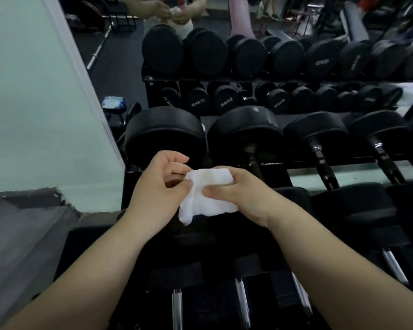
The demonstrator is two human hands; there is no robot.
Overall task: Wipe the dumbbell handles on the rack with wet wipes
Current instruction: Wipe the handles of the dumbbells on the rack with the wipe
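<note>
A white wet wipe [209, 195], folded and faintly stained on top, is held between both hands above the rack. My left hand [156, 188] pinches its left edge with the fingertips. My right hand [240, 189] grips its right side, thumb pressed on the front. Just behind them sits a large black dumbbell [165, 134], its handle hidden by my hands. To the right lies another dumbbell [244, 134] with a dark handle [253, 158], then two more with chrome collars [318, 151]. Lower-tier chrome handles [177, 308] show between my forearms.
A mirror behind the rack reflects the dumbbell rows and a person holding a wipe [174, 10]. A pale green wall [34, 103] stands at left. A pack of wipes [112, 102] and a barbell [100, 47] appear in the reflection. A grey ledge [22, 222] is at lower left.
</note>
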